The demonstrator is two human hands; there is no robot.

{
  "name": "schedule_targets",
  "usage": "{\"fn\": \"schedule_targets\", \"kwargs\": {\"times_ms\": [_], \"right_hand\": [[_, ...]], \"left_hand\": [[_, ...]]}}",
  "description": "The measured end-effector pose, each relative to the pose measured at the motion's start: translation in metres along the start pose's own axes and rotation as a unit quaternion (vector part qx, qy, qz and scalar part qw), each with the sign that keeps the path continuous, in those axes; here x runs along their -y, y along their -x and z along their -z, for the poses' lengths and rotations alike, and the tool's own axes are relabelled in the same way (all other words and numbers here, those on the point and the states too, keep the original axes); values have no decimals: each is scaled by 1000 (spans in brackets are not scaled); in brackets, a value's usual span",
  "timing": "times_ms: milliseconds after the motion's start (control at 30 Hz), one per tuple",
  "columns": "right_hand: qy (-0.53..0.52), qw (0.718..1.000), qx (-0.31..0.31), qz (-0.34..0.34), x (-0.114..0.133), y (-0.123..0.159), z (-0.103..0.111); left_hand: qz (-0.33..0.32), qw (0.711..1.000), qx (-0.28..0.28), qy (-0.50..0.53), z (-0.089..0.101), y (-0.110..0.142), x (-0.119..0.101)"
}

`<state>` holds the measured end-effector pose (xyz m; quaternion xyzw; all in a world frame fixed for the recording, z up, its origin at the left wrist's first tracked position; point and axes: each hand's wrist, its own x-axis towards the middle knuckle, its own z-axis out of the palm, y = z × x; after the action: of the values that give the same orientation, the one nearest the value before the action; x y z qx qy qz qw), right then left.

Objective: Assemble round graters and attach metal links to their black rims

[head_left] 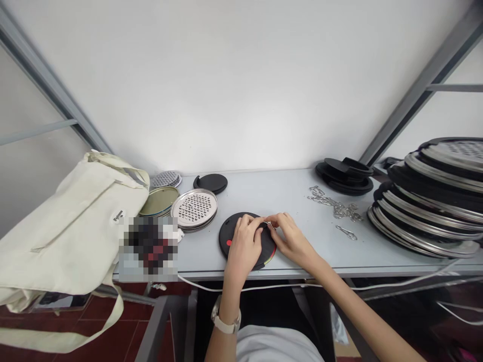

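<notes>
A round black disc [223, 232] with a red dot and a red and yellow strip at its rim lies near the table's front edge. My left hand [245, 239] rests over it, fingers curled and tips pressed at the far right rim. At that same spot my right hand [289, 236] pinches a small silvery metal piece [267, 222], apparently a wire clip; the fingertips partly hide it. To the right lie a loose wire clip [346, 233] and a tangled heap of similar clips [343, 209].
Left of the disc are perforated metal grater discs [193, 208], gold-coloured lids [160, 201] and a black round part [213, 182]. Black parts [343, 176] and a tall stack of discs [433, 201] stand right. A cream bag [71, 221] hangs over the left end; a white cable [294, 285] runs along the front.
</notes>
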<state>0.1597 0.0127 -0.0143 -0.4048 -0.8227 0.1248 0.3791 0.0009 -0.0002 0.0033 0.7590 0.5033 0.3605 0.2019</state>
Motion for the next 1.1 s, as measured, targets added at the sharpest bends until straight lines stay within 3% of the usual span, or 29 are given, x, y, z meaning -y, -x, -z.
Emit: {"fn": "schedule_targets", "kwargs": {"times_ms": [1100], "right_hand": [[7,999,-1,41,0,3,-2]], "left_hand": [[3,1000,-10,18,-2,1,-1]]}}
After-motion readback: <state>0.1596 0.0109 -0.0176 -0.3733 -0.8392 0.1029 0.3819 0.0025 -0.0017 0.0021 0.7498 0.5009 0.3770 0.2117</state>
